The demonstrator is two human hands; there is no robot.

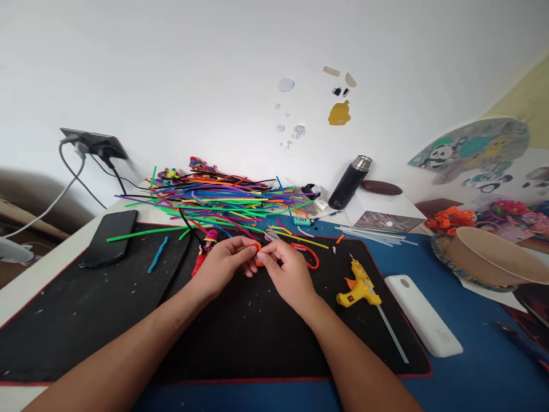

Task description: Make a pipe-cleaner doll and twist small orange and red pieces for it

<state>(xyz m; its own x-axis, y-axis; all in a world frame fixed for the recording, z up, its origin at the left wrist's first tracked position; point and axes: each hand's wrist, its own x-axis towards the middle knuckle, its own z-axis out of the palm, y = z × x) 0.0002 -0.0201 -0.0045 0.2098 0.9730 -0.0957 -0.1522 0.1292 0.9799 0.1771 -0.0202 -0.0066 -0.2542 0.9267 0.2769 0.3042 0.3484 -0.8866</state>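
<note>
Over the middle of the black mat, my left hand and my right hand meet fingertip to fingertip. Both pinch a small bent piece of orange pipe cleaner, mostly hidden by the fingers. Just behind my right hand lie scissors with red handles, their blades partly covered. A pink, yellow and red pipe-cleaner figure lies beside my left hand, partly behind it. A large heap of coloured pipe cleaners spreads beyond both hands.
A yellow glue gun and a white power bank lie at the right. A black flask leans by the wall near a white box. A phone and a short blue twisted piece lie left.
</note>
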